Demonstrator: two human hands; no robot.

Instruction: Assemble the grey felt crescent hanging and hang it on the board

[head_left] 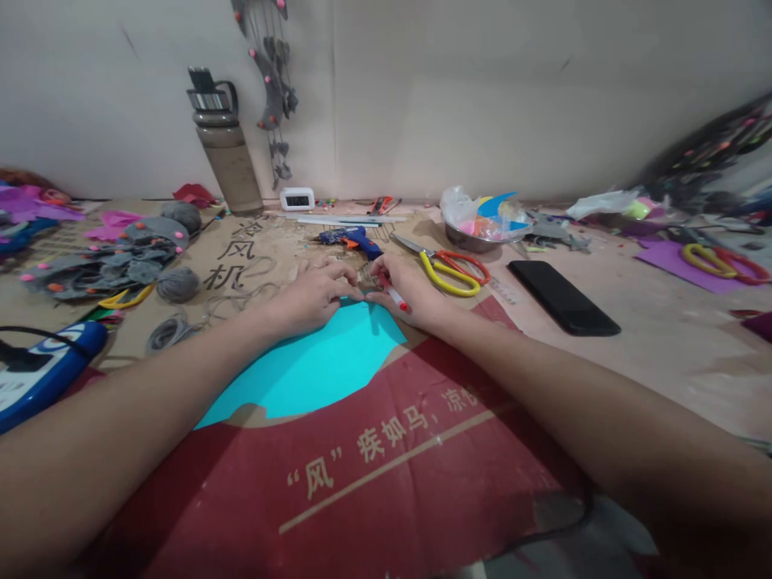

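Observation:
A bright turquoise sheet, which looks like felt or paper, lies on the red printed cardboard. My left hand is at the sheet's far edge, its fingers bent and closed on that edge. Beside it, my right hand has a white and red marker pen tucked in its fingers, and its thumb touches the same edge. The two thumbs nearly meet. Between them a narrow darker strip shows along the edge; I cannot tell whether it is a fold or a separate piece.
Beyond my hands lie a blue glue gun and yellow-red scissors. A phone and a metal bowl are to the right. Grey felt pieces, yarn, a power strip and a bottle stand left.

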